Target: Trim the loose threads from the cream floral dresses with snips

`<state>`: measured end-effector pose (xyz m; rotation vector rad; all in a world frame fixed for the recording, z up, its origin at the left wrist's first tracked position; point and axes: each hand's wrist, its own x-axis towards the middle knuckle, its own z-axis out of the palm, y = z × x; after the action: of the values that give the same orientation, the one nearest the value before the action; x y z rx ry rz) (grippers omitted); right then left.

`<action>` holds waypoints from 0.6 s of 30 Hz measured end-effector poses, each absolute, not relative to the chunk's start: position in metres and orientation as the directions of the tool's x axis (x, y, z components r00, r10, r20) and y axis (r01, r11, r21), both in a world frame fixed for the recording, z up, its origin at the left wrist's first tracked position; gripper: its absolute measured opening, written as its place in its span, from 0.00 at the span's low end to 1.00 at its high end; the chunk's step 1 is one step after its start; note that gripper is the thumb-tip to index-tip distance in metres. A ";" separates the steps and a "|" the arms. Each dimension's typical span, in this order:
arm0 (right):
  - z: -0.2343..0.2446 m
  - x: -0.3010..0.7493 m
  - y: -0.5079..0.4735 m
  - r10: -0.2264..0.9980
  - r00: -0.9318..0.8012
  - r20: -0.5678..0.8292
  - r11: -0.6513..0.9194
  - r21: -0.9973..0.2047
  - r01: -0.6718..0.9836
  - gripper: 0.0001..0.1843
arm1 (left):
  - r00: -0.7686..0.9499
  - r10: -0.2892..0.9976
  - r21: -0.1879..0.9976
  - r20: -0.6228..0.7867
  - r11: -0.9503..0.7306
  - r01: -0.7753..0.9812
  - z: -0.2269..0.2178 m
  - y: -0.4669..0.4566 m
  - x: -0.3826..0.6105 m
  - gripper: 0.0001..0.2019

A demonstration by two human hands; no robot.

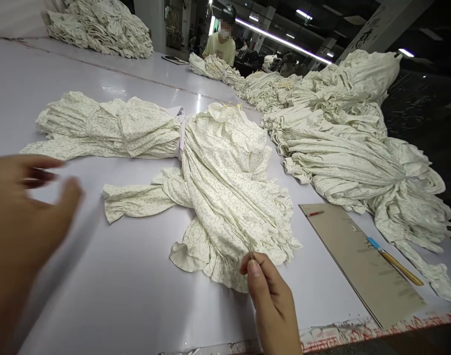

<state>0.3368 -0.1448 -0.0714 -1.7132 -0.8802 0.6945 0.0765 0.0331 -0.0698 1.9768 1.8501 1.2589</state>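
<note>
In the head view, a bundle of pale garments (225, 177) with a small sprig print lies in front of me. A white band (181, 132) ties it near its middle, and a ruffled edge faces me. My right hand (272, 296) is closed in a pinch at the near edge of the bundle. A thin, dark tip shows between thumb and forefinger, too small to name. On the left side, my left hand (36, 212) hovers over the table, slightly blurred, thumb and fingers apart, holding nothing. A loose sleeve (140, 201) lies between the two hands.
A long heap of similar garments (332, 133) runs along the right side. On the near right, a grey-brown board (353, 256) carries a knife-like tool (399, 266) and a small red item (316, 213). Another pile (99, 27) sits far left. A person (221, 42) is across the table.
</note>
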 end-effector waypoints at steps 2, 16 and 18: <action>-0.077 0.335 -0.139 0.863 0.500 -0.069 -0.188 -0.963 0.191 0.19 | 0.365 0.837 0.534 0.408 -0.543 0.649 -0.080 0.016 0.104 0.17; -0.130 0.362 -0.108 0.848 0.530 -0.004 -0.197 -0.931 0.307 0.19 | 0.851 0.502 0.886 -0.157 -0.309 0.345 -0.093 0.008 0.130 0.17; -0.130 0.361 -0.109 0.862 0.507 0.014 -0.168 -0.935 0.313 0.19 | 0.830 0.517 0.964 -0.211 -0.030 0.263 -0.092 0.004 0.118 0.16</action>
<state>0.3610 -0.1086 -0.1303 -1.7259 -0.9990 0.6708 0.1178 0.0038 -0.0919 1.6210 0.6262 0.2259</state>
